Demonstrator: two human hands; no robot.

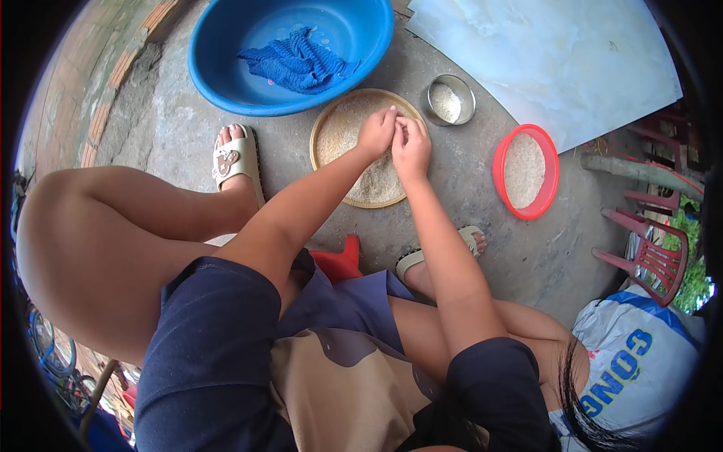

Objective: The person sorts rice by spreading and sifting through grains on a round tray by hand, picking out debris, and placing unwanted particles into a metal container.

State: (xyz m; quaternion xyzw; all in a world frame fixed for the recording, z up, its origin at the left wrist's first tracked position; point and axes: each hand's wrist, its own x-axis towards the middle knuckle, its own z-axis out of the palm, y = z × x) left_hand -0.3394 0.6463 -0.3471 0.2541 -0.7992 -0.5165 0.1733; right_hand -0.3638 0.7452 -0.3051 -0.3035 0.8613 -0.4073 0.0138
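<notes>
My left hand (376, 133) and my right hand (411, 148) meet above the right side of a round woven tray (374, 204). Fingers of both are bent together in a pinch, and whatever lies between them is too small or hidden to make out. Pale grains that look like rice (339, 134) spread over the tray, partly covered by my hands and left forearm. To the right of the tray stands a metal bowl (470, 102) with some rice in it. Farther right, a red plastic basket (499, 172) holds more white rice.
A large blue basin (213, 56) with a blue cloth (297, 64) in it stands behind the tray. A pale sheet (557, 60) covers the floor at upper right. Red chairs (661, 260) and a white sack (640, 354) are at right. Red plastic (337, 262) shows between my legs.
</notes>
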